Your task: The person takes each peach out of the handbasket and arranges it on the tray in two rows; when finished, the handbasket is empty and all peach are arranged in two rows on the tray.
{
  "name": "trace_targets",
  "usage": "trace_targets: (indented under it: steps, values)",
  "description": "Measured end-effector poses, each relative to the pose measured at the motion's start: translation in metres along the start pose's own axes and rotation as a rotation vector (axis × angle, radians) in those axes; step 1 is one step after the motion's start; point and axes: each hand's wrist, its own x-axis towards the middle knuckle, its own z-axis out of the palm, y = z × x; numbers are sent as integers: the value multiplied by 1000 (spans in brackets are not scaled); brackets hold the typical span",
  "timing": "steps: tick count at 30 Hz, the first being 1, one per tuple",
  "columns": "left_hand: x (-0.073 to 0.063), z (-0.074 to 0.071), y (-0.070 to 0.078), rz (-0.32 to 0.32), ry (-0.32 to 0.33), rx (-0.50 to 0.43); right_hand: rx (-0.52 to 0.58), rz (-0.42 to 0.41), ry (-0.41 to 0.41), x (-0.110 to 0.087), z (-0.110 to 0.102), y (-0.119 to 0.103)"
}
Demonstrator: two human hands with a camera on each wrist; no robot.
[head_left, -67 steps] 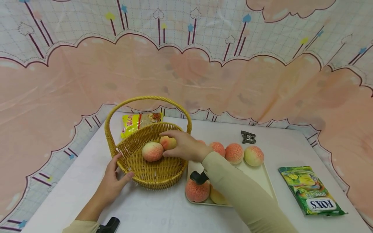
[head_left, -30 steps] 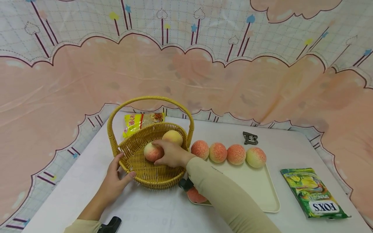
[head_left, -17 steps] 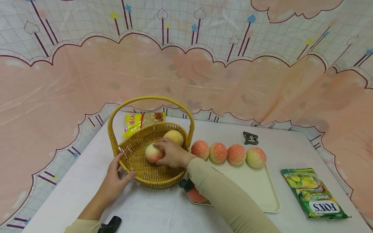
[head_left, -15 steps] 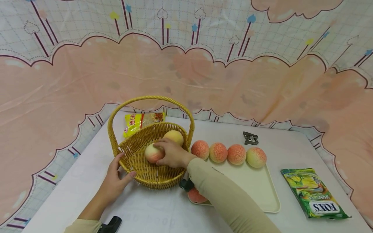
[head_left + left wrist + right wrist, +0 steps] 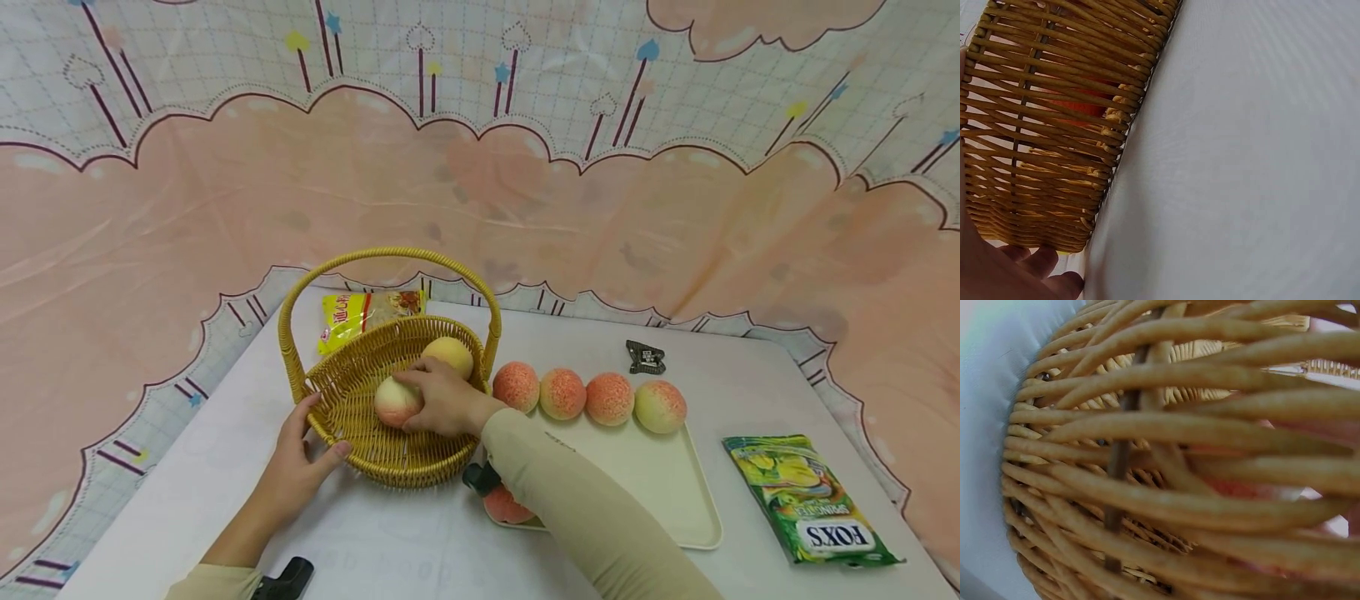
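In the head view a yellow wicker basket (image 5: pixel 352 433) with a tall arched handle stands on the table. My left hand (image 5: pixel 300 467) grips its near left rim, thumb in front; the left wrist view shows the woven wall (image 5: pixel 1041 137) beside those fingers. Inside, my right hand (image 5: pixel 448 402) holds a pale and pink peach (image 5: pixel 396 403) between thumb and fingers. Behind that hand lies a yellower peach (image 5: pixel 450 355), also in the basket. The right wrist view is mostly filled by basket weave (image 5: pixel 1210 431), with blurred red behind it.
Right of the basket, a cream tray (image 5: pixel 660 492) bears a row of peaches (image 5: pixel 562 393) along its far side. Another peach (image 5: pixel 506 505) at its near corner is partly covered by my sleeve. A yellow packet (image 5: pixel 352 318), a small black packet (image 5: pixel 645 357) and a green FOX'S bag (image 5: pixel 810 500) lie around.
My right hand has moved from the rear peach to the front one and taken hold of it. That peach has turned, its pale side now upward, and shifted slightly right. My left hand stays.
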Motion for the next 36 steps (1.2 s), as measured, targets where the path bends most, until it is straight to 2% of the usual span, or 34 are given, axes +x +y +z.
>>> trace_targets:
  steps: [8,36]
  values:
    - [0,0,1,-1,-1,-3,-22,-67,-26,1,2,0]
    - [1,1,-1,6,0,-14,59,-59,-58,0,3,5]
